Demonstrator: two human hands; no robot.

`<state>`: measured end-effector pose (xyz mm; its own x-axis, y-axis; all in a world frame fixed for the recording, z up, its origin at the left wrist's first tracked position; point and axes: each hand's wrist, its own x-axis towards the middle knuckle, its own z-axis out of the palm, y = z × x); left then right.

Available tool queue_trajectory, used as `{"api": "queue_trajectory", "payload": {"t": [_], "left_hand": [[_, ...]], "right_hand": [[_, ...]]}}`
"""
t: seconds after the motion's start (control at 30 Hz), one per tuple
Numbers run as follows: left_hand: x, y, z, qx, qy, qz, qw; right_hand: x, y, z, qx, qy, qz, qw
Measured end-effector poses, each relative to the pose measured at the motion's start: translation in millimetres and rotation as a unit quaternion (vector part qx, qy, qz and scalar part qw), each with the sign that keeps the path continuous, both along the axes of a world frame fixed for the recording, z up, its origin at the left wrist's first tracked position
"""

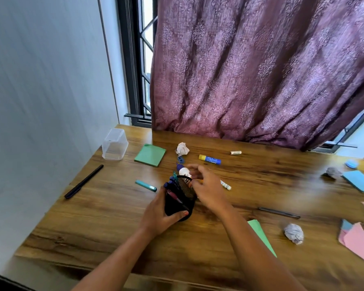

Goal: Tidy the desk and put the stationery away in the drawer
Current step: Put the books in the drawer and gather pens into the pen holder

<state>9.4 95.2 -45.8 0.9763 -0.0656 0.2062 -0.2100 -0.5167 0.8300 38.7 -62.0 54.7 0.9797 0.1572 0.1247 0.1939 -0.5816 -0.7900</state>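
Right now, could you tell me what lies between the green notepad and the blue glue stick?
A crumpled paper ball and, just nearer the person, a small blue item lie there, as the head view shows.

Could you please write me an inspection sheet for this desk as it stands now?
Surface: wooden desk, strewn with items.
Job's things: black mesh pen cup, tilted, holding pens; glue stick, black pen, teal stick, green note pad and blue note pad lie loose; drawer not in view.
Clutter: crumpled paper balls, three in all; green sheet and pink sheets near right; clear plastic tub far left.
Grips: left hand grips the pen cup's side; right hand, blurred, at its mouth, grip cannot be told.
Cables: nothing seen.
Surroundings: purple curtain, window with a grille, white wall.
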Motion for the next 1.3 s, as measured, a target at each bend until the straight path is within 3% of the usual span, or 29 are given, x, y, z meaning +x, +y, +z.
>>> {"api": "queue_trajectory", "payload": {"t": [0.1,0.17,0.23,0.3,0.4,0.47,0.7,0.8,0.93,1.0,1.07,1.3], "left_hand": [[1,-2,-1,-0.006,0.002,-0.008,1.0],[1,-3,1,-0.01,0.002,-0.011,1.0],[1,-4,1,-0.014,0.0,-0.013,1.0],[0,-4,3,-0.015,-0.002,-0.012,1.0],[0,-5,5,-0.013,0.0,-0.014,1.0],[0,-5,4,-0.012,0.001,-0.015,1.0],[-1,-4,5,-0.018,0.012,-0.026,0.999],[-2,-4,4,-0.009,0.007,-0.011,1.0],[-2,-3,5,-0.008,0.003,-0.011,1.0],[-1,-3,4,-0.01,0.002,-0.013,1.0],[-1,-2,2,-0.013,0.0,-0.014,1.0],[-8,0,2,-0.011,-0.009,0.01,1.0]], "right_hand": [[7,-39,-7,-0.005,0.005,-0.098,0.995],[8,-74,-16,-0.1,0.044,-0.159,0.981],[4,-110,-27,-0.247,0.075,-0.215,0.942],[-3,-135,-38,-0.328,0.103,-0.259,0.903],[-12,-144,-47,-0.355,0.155,-0.281,0.878],[-16,-140,-52,-0.361,0.136,-0.287,0.877],[-11,-123,-63,-0.338,0.056,-0.253,0.905],[-5,-113,-52,-0.275,-0.031,-0.255,0.926],[-3,-75,-2,-0.024,-0.207,-0.203,0.957],[-11,-48,28,0.161,-0.188,-0.15,0.957],[-20,-23,46,0.254,-0.143,-0.076,0.954],[-31,13,19,0.001,-0.1,-0.006,0.995]]}}
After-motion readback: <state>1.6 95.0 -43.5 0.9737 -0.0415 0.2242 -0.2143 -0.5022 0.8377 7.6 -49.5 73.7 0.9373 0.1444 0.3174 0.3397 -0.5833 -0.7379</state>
